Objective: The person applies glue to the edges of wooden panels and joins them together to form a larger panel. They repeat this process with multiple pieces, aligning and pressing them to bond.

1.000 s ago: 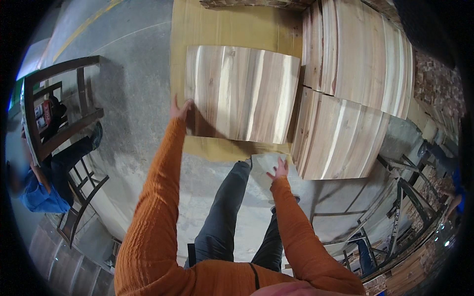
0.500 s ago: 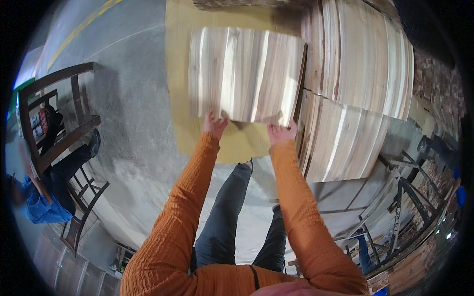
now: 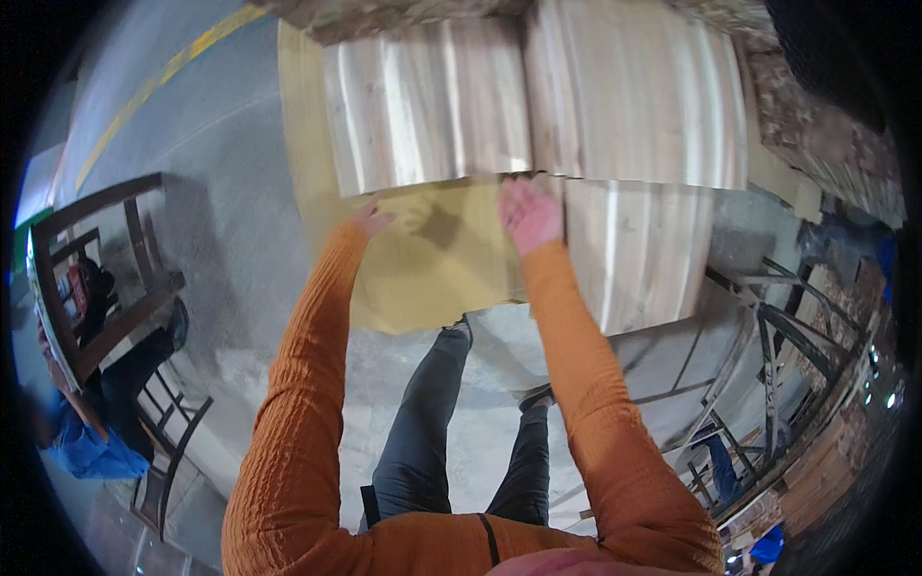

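A striped light-and-brown wooden panel [image 3: 427, 106] lies at the far side of a yellow sheet [image 3: 432, 278] on the floor. My left hand [image 3: 374, 219] is by the panel's near left corner, fingers stretched and apart, holding nothing. Close to its near right corner, my right hand [image 3: 530, 215] is open, palm partly showing; whether its fingertips still touch the edge I cannot tell. Right of the panel is a larger stack of similar panels [image 3: 643, 96]. Nearer to me sits another panel stack [image 3: 639, 250], beside my right hand.
On the left stands a dark frame [image 3: 106, 278], with a person in blue [image 3: 96, 451] beside it. Dark metal frames [image 3: 783, 346] fill the right side. Stacked wood [image 3: 826, 134] is at the far right. My legs and feet are below my hands.
The panel has moved away from me and a little left, up against the far end of the yellow sheet. Both hands have let go of it and spread apart.
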`<control>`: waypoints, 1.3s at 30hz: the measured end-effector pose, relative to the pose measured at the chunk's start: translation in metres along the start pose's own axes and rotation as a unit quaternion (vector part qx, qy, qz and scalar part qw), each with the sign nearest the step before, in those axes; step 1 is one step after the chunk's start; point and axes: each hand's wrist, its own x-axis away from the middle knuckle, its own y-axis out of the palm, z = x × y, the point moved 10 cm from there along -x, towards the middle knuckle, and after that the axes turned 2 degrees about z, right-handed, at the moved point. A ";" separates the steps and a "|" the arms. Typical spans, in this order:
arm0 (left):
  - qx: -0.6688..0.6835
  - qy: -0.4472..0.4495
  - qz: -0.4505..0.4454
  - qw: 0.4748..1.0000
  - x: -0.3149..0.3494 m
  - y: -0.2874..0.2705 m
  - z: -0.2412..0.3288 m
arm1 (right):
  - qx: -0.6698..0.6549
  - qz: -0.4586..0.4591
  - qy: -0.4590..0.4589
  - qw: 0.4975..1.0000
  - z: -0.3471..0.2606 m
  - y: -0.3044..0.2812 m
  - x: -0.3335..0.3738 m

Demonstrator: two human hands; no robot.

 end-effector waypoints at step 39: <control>-0.158 0.472 -0.395 0.772 0.707 0.674 0.503 | 0.276 0.312 -0.331 0.847 -0.149 -0.595 0.832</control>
